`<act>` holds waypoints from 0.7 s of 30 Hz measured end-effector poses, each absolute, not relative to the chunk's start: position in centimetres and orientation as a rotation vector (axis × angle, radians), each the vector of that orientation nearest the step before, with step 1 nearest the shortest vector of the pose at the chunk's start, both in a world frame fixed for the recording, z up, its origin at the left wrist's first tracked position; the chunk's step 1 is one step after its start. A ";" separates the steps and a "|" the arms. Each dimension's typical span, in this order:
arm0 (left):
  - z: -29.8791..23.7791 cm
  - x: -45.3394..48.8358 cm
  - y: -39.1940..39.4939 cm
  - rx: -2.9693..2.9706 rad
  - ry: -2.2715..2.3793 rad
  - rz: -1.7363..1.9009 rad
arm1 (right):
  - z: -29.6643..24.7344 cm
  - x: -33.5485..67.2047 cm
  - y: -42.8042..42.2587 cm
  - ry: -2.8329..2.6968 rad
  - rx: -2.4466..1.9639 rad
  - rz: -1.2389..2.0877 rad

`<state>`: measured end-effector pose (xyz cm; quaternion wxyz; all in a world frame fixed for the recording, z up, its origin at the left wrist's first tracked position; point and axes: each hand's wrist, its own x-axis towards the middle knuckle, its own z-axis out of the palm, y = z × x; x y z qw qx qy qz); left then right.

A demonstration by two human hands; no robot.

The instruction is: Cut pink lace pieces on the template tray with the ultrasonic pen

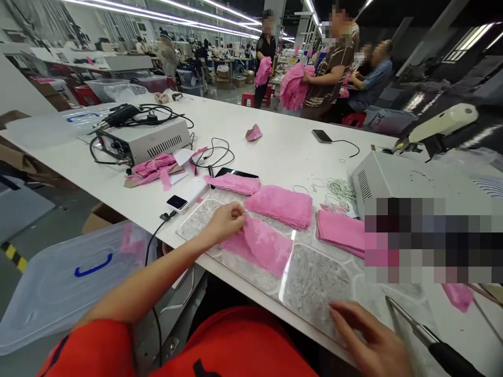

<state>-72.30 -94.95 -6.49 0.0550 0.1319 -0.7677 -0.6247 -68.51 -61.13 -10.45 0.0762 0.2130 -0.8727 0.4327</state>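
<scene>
My left hand (227,222) is closed in a pinch on the upper left corner of a pink lace fabric piece (271,246). That piece is partly lifted, and more pink fabric shows flat beneath it on the clear-topped marbled board (314,269). Low on the right, my right hand (367,335) hovers at the board's front edge, fingers apart and holding nothing. Beside it lies a pointed metal tool with a black handle (448,356). Behind the lifted piece are a stack of pink lace pieces (281,206), a thinner pink stack (236,183) and a folded smooth pink stack (341,230).
A grey vented box (153,140) with cables stands at the left, another box (396,180) at the right. A white power bank (187,195), phone (323,136) and green elastic loops (341,189) lie around. A lidded plastic bin (78,283) sits below left. Co-workers (330,68) stand beyond the table.
</scene>
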 end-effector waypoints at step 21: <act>-11.4 -65.7 -100.3 0.269 -2.595 -0.776 | -11.4 -72.9 -72.9 -2.442 1.435 0.803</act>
